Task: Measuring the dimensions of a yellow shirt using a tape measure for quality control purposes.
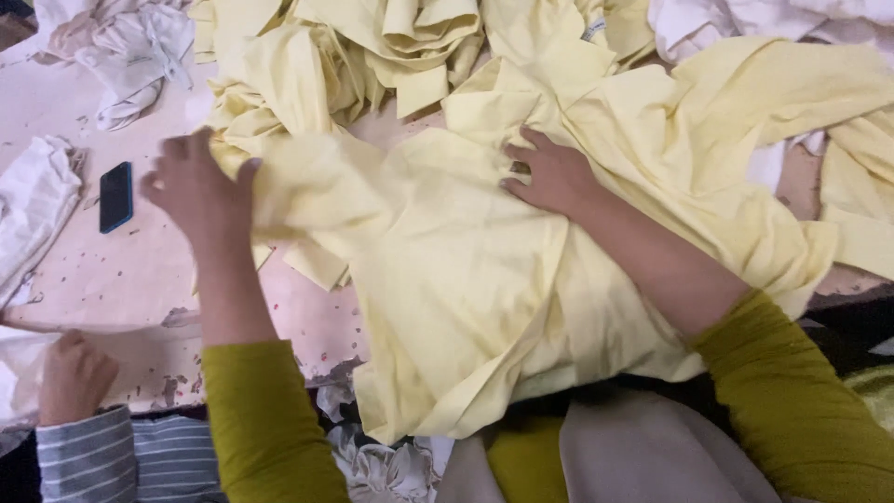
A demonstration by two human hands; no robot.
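The left hand (197, 186) has its grip pinched shut on an edge of the pale yellow cloth (466, 279) at nine o'clock, while the right hand (554, 174) lies flat with fingers spread on the same piece at centre — pressing, not clasping. The cloth sprawls over the pink tabletop (140, 270), its near edge hanging off at six o'clock. A tug could drag in the yellow heap (372, 47) at twelve o'clock — or sweep the dark phone (115, 196) toward a striped-sleeved neighbour's hand (74, 377).

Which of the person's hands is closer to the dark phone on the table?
Left. The left hand grips yellow cloth just beside the phone; the right hand presses the cloth farther away.
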